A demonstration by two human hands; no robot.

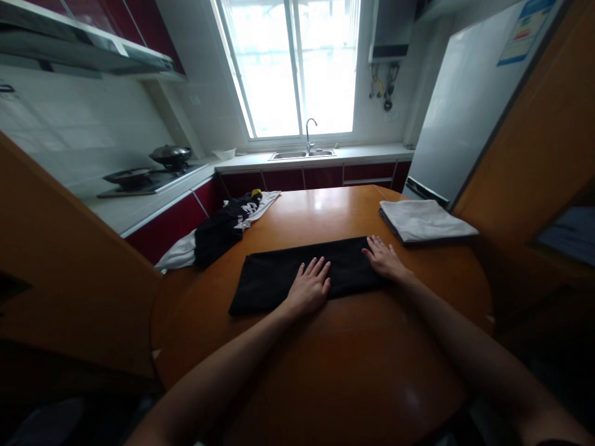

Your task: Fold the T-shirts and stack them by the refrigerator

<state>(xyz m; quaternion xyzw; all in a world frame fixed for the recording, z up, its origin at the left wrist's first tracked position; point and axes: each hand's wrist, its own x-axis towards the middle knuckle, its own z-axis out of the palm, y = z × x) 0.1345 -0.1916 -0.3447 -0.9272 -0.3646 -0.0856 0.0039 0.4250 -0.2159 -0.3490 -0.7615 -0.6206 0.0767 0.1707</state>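
Note:
A folded black cloth garment (269,279) lies as a long flat strip across the middle of the table; its exact kind does not show. My left hand (310,287) rests flat on it near the middle of its front edge, fingers stretched out and slightly spread. At the strip's right end, my right hand (383,257) lies palm down with its fingers apart. Neither hand grips the fabric. To the right sits a flat stack of folded clothes (425,220), white on top with a dark layer beneath.
Rumpled black and white clothes (223,229) lie at the table's left edge. The wooden table (334,214) has a rounded outline. Behind it stand a counter with a sink (290,155) and, at left, a stove with pans (171,155). A fridge (469,105) stands at right.

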